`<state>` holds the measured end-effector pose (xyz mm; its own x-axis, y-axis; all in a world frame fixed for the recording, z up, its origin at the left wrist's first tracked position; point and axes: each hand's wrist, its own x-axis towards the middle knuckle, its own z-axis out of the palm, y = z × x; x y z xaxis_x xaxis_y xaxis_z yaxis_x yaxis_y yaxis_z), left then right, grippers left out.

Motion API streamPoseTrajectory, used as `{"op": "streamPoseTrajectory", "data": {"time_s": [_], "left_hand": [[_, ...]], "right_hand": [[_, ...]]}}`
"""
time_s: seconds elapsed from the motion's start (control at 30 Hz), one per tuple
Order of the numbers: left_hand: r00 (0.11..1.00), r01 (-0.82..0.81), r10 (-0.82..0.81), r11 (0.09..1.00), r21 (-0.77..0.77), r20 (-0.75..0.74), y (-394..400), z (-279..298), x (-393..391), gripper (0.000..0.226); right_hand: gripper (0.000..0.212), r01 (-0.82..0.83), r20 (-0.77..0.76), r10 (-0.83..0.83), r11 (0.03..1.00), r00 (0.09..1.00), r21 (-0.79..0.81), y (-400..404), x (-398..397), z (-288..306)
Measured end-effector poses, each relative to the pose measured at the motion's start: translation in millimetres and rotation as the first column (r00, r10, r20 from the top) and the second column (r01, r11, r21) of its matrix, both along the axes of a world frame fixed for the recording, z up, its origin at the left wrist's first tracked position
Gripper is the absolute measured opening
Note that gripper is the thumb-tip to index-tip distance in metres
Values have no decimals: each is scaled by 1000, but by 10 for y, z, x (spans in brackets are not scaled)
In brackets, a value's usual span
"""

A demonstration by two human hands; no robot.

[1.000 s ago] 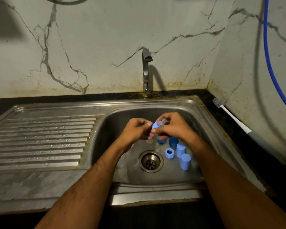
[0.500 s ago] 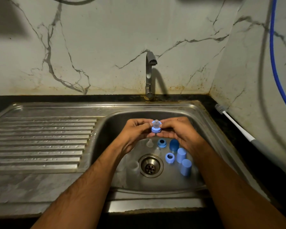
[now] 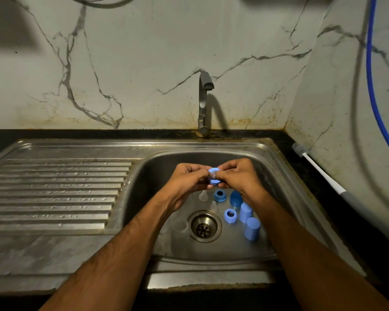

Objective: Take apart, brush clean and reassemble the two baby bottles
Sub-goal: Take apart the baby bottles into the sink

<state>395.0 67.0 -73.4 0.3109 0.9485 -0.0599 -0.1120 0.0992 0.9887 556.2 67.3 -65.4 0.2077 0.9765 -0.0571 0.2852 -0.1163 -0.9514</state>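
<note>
Over the sink basin [image 3: 276, 176], my left hand [image 3: 184, 180] and my right hand [image 3: 238, 178] together pinch a small blue collar ring with a clear teat [image 3: 213, 176] between their fingertips. Below them on the basin floor lie several loose parts: a clear teat [image 3: 203, 195], two blue rings [image 3: 219, 195] [image 3: 230, 215], a dark blue cap [image 3: 235, 198] and two light blue caps [image 3: 245, 212] [image 3: 252, 228]. Two clear bottle bodies [image 3: 180, 226] lie faintly visible left of the drain [image 3: 204, 226]. The bottle brush [image 3: 319, 171] rests on the counter at the right.
A steel tap [image 3: 203, 102] rises behind the basin. The ribbed draining board [image 3: 54, 194] spreads to the left. A blue hose [image 3: 373, 86] hangs along the right wall. A black counter edge [image 3: 337, 221] borders the sink on the right.
The blue ring and teat have been turned in my fingertips; the ring's flat face now points up. Both hands stay together above the basin.
</note>
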Motion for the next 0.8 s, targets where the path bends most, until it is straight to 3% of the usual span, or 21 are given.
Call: {"op": "streamPoseTrajectory", "data": {"time_s": [0.1, 0.17, 0.37, 0.47, 0.57, 0.67, 0.8], "left_hand": [[998, -40, 40, 999, 8, -37, -19, 7, 36, 20], [996, -69, 69, 998, 15, -59, -33, 8, 54, 20], [986, -125, 124, 992, 2, -114, -17, -38, 76, 13], [993, -96, 95, 995, -17, -72, -21, -37, 74, 11], [999, -30, 29, 999, -42, -15, -16, -35, 52, 22], [999, -33, 31, 998, -55, -28, 3, -30, 38, 32], [996, -77, 80, 995, -62, 41, 20, -24, 16, 22]], "right_hand": [[18, 17, 194, -24, 999, 981, 40, -12, -36, 0], [18, 26, 240, -36, 999, 970, 44, -33, -55, -1], [26, -100, 150, 105, 994, 983, -36, -32, -59, -30], [22, -193, 40, 199, 974, 979, -117, -4, 2, -27], [21, -283, -145, 260, 944, 955, -171, -14, 46, 5], [29, -386, -313, 322, 907, 893, -167, -53, 82, 54], [40, -471, -478, 363, 874, 800, -124, -84, 205, 133]]}}
